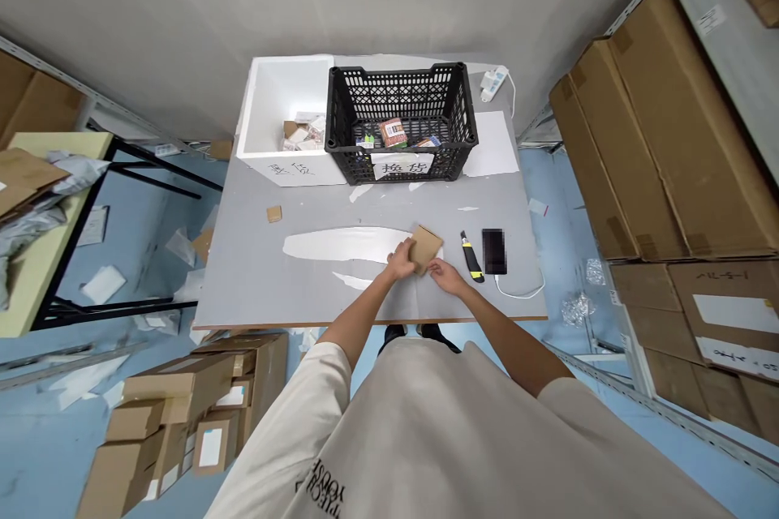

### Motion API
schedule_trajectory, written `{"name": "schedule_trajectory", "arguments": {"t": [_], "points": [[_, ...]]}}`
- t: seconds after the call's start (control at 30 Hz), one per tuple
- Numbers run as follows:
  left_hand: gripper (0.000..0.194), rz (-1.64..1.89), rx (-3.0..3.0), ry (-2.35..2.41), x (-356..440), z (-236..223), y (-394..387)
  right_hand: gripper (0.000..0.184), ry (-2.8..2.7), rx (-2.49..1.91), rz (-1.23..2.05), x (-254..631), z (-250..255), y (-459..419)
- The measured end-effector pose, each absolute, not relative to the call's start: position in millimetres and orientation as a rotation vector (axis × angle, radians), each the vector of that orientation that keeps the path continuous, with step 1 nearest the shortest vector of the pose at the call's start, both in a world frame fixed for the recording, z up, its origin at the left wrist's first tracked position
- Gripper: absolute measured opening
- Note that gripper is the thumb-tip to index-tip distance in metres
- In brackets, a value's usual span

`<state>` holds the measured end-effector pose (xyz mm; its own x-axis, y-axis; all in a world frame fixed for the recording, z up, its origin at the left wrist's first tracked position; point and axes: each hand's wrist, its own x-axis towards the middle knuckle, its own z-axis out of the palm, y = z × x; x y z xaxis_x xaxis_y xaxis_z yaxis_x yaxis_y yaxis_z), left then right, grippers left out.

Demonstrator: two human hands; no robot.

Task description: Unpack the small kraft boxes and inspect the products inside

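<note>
A small brown cardboard box [427, 246] is tilted just above the grey table [243, 276], near its front edge. My left hand [402, 259] is closed round the box's left side. At its lower right corner, my right hand [446, 275] touches the box with fingers pinched together. To the right lies a yellow and black utility knife [471, 258], and beyond it a dark phone [494, 250] with a white cable attached. A much smaller brown box [273, 214] rests on the table at the left.
At the back of the table stand a black plastic crate [402, 154] with a few small packages and a white foam box [286, 166] holding several small items. A white power strip [493, 83] lies behind. Large cartons [682, 130] fill the right-hand shelf; more boxes [176, 389] stand on the floor at left.
</note>
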<state>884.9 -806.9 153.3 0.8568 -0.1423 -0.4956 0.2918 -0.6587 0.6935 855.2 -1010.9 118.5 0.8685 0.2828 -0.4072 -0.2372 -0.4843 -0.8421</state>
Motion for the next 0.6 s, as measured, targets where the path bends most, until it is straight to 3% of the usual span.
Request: {"name": "schedule_trajectory", "arguments": {"t": [0.1,0.33,0.47,0.6], "points": [[0.082,-0.64,2.338,0.066,888,153,-804,0.017,-0.102,-1.938,0.662,855,125,-1009],[0.067,-0.344,2.2,0.546,843,136,-811,0.031,0.002,-2.228,0.272,881,131,-1027],[0.072,-0.333,1.856,0.447,828,128,-817,0.044,0.04,-2.234,0.407,876,124,-1027],[0.078,-0.19,1.871,0.32,830,127,-810,0.056,-0.072,-2.277,0.314,864,124,-1023]]}}
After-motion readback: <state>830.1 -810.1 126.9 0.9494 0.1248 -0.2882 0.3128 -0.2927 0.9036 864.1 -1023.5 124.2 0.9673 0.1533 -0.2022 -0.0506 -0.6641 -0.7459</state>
